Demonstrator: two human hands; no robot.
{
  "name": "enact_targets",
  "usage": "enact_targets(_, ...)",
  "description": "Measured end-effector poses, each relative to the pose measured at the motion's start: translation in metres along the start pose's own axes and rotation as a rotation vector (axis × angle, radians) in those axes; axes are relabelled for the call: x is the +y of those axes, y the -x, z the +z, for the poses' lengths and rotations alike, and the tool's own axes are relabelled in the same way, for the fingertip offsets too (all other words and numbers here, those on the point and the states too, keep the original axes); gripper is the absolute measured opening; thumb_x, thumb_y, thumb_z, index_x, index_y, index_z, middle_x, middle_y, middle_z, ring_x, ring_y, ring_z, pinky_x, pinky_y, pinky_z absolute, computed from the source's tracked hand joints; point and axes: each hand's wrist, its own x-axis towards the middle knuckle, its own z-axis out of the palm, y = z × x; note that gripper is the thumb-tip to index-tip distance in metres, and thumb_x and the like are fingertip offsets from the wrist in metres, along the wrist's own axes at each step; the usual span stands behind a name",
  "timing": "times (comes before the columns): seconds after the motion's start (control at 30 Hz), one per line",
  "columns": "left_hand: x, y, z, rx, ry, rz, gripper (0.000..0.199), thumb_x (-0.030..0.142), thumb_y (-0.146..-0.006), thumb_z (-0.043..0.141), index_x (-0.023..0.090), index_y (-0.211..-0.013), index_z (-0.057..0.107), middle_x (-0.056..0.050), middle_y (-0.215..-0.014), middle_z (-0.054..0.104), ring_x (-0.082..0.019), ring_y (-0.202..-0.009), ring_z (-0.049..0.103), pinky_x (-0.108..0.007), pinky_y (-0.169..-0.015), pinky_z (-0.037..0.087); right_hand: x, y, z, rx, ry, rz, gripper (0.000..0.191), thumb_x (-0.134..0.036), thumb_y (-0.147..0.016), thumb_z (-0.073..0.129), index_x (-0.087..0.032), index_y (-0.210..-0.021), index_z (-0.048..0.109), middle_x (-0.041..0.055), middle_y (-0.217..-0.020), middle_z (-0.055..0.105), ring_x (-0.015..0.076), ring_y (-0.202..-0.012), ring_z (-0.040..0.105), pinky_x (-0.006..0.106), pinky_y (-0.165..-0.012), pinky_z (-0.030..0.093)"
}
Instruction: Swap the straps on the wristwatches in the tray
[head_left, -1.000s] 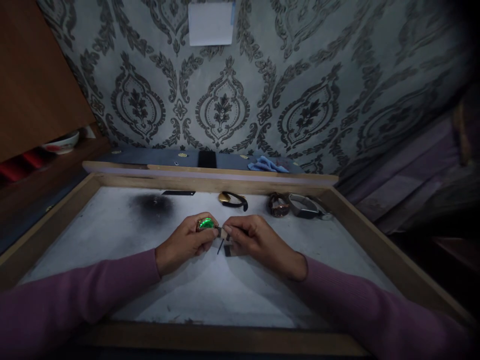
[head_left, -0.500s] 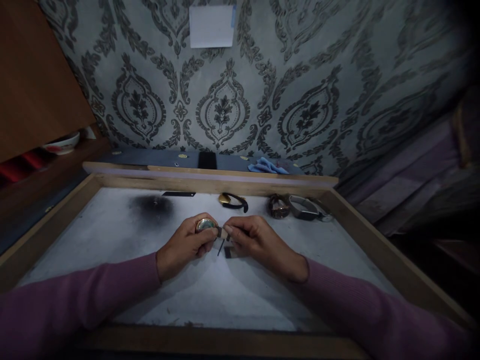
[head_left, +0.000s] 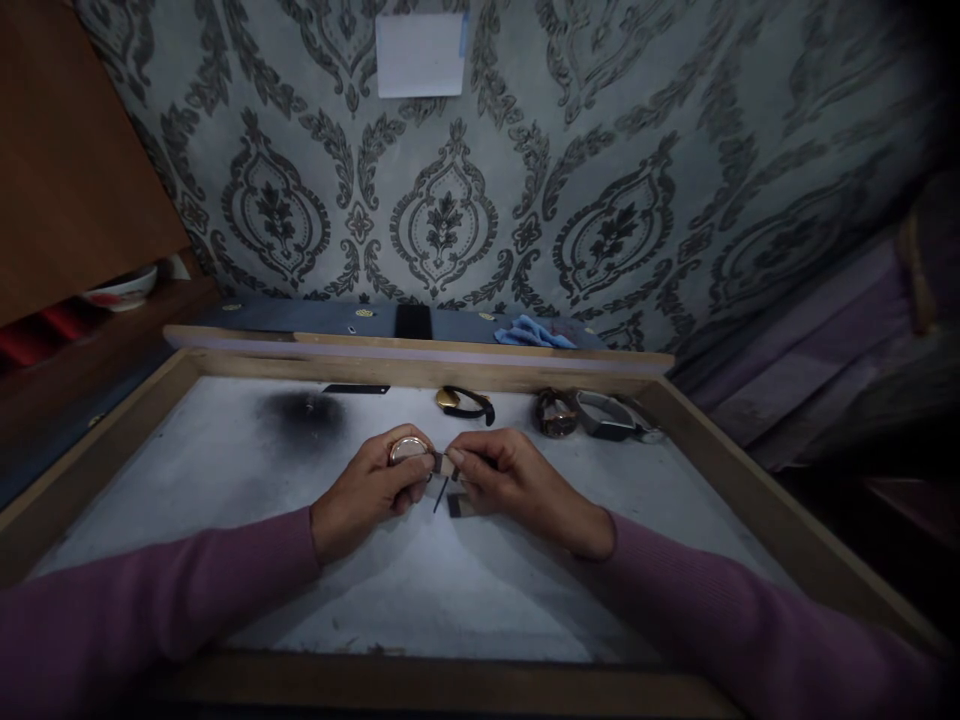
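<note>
My left hand [head_left: 379, 480] is closed around a round, gold-rimmed wristwatch [head_left: 407, 450], its thumb pressed over the lower right of the case. The watch's strap [head_left: 444, 465] runs right from the case into the pinched fingers of my right hand [head_left: 499, 470]. Just under the hands a thin dark rod [head_left: 440, 495] slants down; whether it is held or lies on the surface, I cannot tell. A dark flat piece [head_left: 455, 505], perhaps strap, shows beneath my right fingers.
A wooden-rimmed tray [head_left: 420, 370] surrounds the work. Along its back lie a dark blade-like strip [head_left: 356, 389], a gold watch with black strap [head_left: 465, 404], a brown watch [head_left: 555, 413] and a grey-black watch [head_left: 604, 415]. Behind are a phone-like black rectangle [head_left: 413, 322] and a blue cloth [head_left: 534, 332].
The watch face has gone from a greenish shine to a pale, pinkish one, as if tilted slightly. Both hands keep their grip in nearly the same place.
</note>
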Motion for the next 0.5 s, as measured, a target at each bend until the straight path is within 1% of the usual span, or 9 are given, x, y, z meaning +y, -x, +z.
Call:
enact_targets(0.23,0.0008,0.0007,-0.0013,-0.012,0.019,-0.012,0.024,0.036,-0.078,0.063,0.017,-0.076,0.049,0.008,-0.052,0.045,-0.004,-0.042,0.034,-0.017,-0.040,0.022,-0.0022,-0.0003,-0.0009,-0.014,0.003,0.005,0.035,-0.035,-0.089,0.045,-0.015,-0.062,0.050,-0.0035,-0.052,0.043,0.0069,-0.047,0.035,0.019,-0.043,0.027)
enact_targets(0.5,0.0000,0.0006,-0.0012,-0.015,0.047,-0.035,0.024,0.037,-0.079,0.063,0.017,-0.077,0.050,0.008,-0.050,0.045,-0.004,-0.040,0.033,-0.018,-0.039,0.019,-0.0036,-0.0012,-0.0027,-0.032,0.006,-0.004,0.034,-0.036,-0.089,0.045,-0.016,-0.063,0.051,-0.0033,-0.052,0.043,0.0078,-0.048,0.035,0.020,-0.044,0.027)
